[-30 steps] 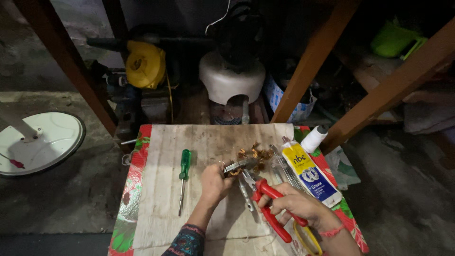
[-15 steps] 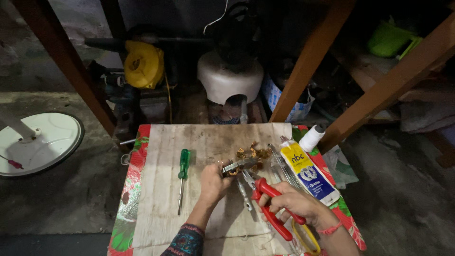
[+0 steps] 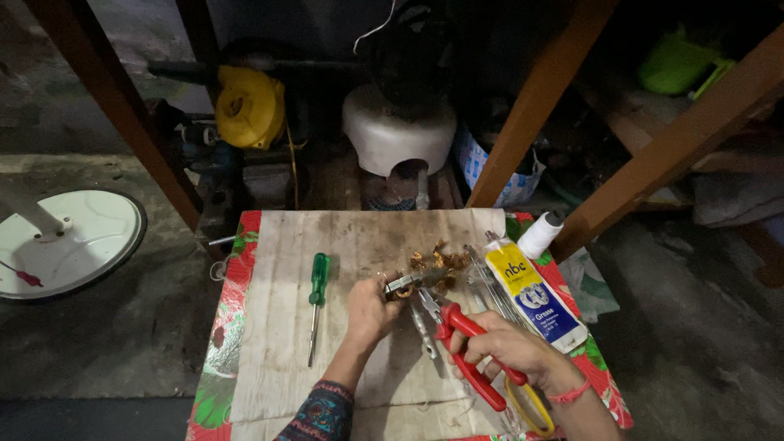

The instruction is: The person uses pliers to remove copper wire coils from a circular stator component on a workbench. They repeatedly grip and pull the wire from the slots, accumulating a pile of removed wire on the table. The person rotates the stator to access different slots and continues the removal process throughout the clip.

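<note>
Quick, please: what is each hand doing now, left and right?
Left hand: closed on a small metal part.
Right hand: closed on the red pliers, tips near that part.

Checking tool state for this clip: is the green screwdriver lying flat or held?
Lying flat. The green screwdriver rests alone on the board, left of the left hand.
</note>
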